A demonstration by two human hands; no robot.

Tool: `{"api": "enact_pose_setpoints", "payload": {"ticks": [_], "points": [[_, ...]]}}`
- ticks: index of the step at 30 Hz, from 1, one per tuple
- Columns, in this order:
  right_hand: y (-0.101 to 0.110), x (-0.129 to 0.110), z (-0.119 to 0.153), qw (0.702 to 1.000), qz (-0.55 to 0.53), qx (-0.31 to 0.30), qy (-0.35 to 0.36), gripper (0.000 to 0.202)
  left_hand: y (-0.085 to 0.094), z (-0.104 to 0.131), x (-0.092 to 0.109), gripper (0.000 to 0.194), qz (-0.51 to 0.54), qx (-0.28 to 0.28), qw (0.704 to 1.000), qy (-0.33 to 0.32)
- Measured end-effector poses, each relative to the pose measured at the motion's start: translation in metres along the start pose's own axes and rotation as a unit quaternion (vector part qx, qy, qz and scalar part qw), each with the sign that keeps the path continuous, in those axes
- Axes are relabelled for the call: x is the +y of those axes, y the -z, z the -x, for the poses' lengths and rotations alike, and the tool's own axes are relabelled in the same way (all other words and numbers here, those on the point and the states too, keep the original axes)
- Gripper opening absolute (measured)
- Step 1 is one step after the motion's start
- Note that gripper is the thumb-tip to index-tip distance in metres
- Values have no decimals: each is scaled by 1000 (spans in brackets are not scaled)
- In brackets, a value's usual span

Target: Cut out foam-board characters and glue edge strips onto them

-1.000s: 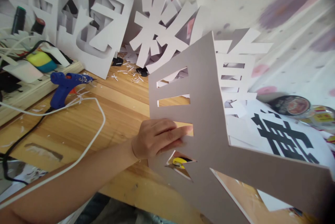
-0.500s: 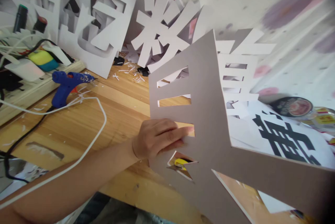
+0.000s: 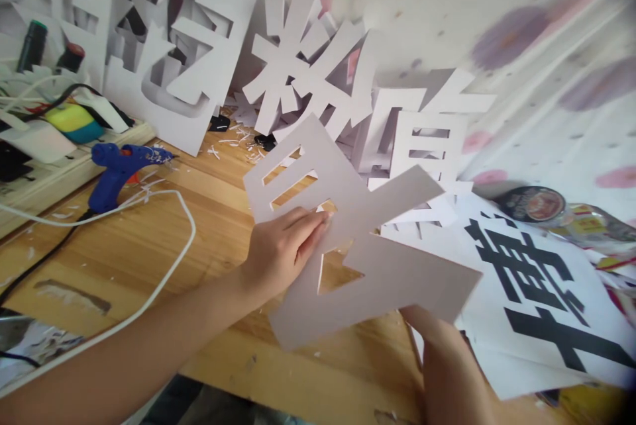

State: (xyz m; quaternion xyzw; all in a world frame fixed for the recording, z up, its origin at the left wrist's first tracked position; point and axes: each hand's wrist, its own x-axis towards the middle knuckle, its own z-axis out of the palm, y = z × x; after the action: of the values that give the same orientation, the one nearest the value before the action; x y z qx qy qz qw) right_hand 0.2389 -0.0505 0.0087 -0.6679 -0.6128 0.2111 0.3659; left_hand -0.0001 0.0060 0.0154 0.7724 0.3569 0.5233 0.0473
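A white cut-out Chinese character of stiff board [image 3: 368,246] is held tilted above the wooden table. My left hand [image 3: 283,243] is closed on its left part, with the thumb and fingers at one of the slots. From the lower right my right hand [image 3: 422,322] reaches behind the board's lower edge. The board hides its fingers, so I cannot tell whether they grip it. Behind the piece stand more white board characters [image 3: 298,67], one of them with horizontal slots [image 3: 427,140].
A blue glue gun [image 3: 116,170] lies left, by a white cord [image 3: 186,213] and a power strip with plugs [image 3: 64,167]. A large white cut-out panel [image 3: 199,107] leans behind. On the right are a sheet with black printed characters [image 3: 511,266] and a dark-lidded container [image 3: 534,203].
The cut-out board has been moved away from the camera and turned, so all of it shows. My right hand has come into view behind its lower edge. My left hand still grips it.
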Motion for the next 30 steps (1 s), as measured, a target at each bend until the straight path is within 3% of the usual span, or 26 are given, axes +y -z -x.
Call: {"api": "enact_pose_setpoints", "payload": {"ticks": [2,4,6,11,15,19,22,25,28,30], "points": [[0,-1,-5,991,-126,8,-55,36,-3,2,-2,23,-26,-21,999,21],[-3,-5,-6,947,-294,36,-126,36,-5,4,-3,26,-55,-43,997,42],[-7,-11,-6,899,-408,50,-148,40,-6,5,-2,28,-78,-61,994,53],[-15,-30,-6,866,-481,42,-132,32,-8,6,4,27,-125,-83,987,56],[-14,-30,-10,840,-496,135,-174,24,-14,9,9,29,-121,-110,986,39],[-12,-23,-16,849,-464,171,-187,34,-12,6,13,32,-163,-116,979,-28],[-10,-19,-19,858,-455,149,-184,35,-2,-8,17,20,-205,-104,970,-77],[-10,-20,-20,862,-449,117,-202,36,2,-29,21,19,-174,-114,976,-62],[-11,-26,-20,868,-445,85,-202,35,-11,-48,21,19,-99,-144,982,-70],[-11,-30,-19,874,-442,64,-194,35,-25,-55,20,28,-40,-191,975,-103]]}}
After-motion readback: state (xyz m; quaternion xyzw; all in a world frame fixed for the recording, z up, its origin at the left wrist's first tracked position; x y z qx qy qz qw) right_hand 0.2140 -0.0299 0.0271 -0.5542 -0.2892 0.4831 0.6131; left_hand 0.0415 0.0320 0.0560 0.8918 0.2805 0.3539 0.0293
